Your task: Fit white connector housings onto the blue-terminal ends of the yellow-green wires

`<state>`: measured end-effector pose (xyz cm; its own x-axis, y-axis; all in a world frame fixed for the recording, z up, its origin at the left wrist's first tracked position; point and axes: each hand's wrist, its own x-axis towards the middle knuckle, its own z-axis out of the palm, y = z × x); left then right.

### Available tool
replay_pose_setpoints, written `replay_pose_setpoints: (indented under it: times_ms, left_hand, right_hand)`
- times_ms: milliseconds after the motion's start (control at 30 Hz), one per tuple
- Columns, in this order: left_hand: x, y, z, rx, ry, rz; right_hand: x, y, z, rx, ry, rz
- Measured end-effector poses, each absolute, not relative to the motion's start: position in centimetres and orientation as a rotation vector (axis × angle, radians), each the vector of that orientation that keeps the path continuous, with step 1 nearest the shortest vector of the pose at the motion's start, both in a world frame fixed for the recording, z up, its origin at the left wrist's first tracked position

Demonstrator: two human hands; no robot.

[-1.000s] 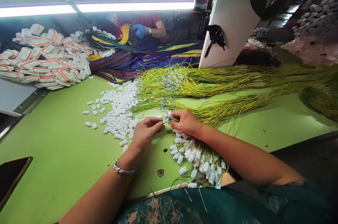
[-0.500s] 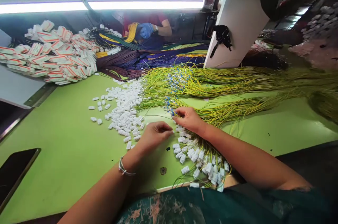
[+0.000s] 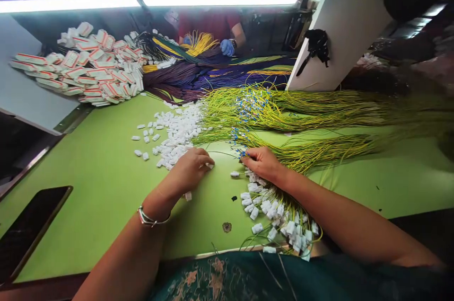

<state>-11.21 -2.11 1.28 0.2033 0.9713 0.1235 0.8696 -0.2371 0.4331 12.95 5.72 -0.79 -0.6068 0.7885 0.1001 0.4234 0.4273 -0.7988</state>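
My left hand (image 3: 192, 167) is closed in a pinch on a small white connector (image 3: 210, 165), beside the loose pile of white connectors (image 3: 179, 135) on the green table. My right hand (image 3: 260, 161) has its fingers pressed together at the blue-tipped ends of the yellow-green wires (image 3: 319, 149); the wire between its fingertips is too small to make out. Below it lies a bunch of wires fitted with white connectors (image 3: 273, 208), and one such connector (image 3: 234, 174) lies just left of the bunch.
A phone (image 3: 33, 230) lies at the left. Stacked white and red connector strips (image 3: 95, 66) stand at the back left, dark and purple wires (image 3: 198, 74) beside them. Behind, a person's blue-gloved hand (image 3: 227, 47) is near yellow wires. A white panel (image 3: 329, 50) rises at the right.
My left hand has moved left to the loose pile and now pinches a connector. My right hand stays at the wire tips. The camera view has shifted, and the other person's gloved hand has moved.
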Motion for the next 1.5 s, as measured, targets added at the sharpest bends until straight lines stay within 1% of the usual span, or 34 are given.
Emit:
replay_pose_setpoints:
  times_ms: [100,200,267,367,467,567,967,1133,1300,1433,1500]
  left_hand:
    - [-10.4,-1.9,0.5,2.285,1.761,0.556]
    - [-9.4,-1.9,0.6,2.215,1.799,0.725]
    - [-8.4,-2.0,0.8,1.98,1.817,0.931]
    - [-6.5,-2.2,1.0,1.355,1.695,1.183]
    - [-4.8,-2.2,0.8,0.884,1.435,1.259]
    - [-4.0,-2.2,0.6,0.691,1.276,1.284]
    - [-3.7,-2.2,0.1,0.659,1.179,1.315]
    - [-3.6,-2.2,0.1,0.74,1.268,1.345]
    - [-3.0,-2.1,-0.2,1.027,1.414,1.4]
    - [-3.2,-1.9,-0.8,0.981,1.376,1.363]
    - [-3.4,-1.9,-0.9,0.931,1.335,1.351]
  right_hand:
    - [12.9,5.8,-0.8,-1.025,-2.213,1.074]
    - [12.8,5.9,-0.7,-1.065,-2.162,1.115]
    - [12.7,6.0,-0.7,-1.08,-2.11,1.149]
    - [12.7,6.1,-0.4,-1.077,-2.027,1.202]
    - [12.8,6.0,-0.2,-1.086,-1.976,1.248]
    - [12.9,5.9,0.0,-1.06,-1.97,1.286]
    - [12.9,5.9,-0.7,-1.01,-2.021,1.281]
    - [12.7,5.9,-0.7,-1.047,-2.021,1.306]
    - [12.8,6.0,-0.5,-1.029,-2.05,1.384]
    - [12.9,6.3,-0.3,-0.959,-2.123,1.488]
    - [12.8,6.3,-0.3,-0.981,-2.168,1.449]
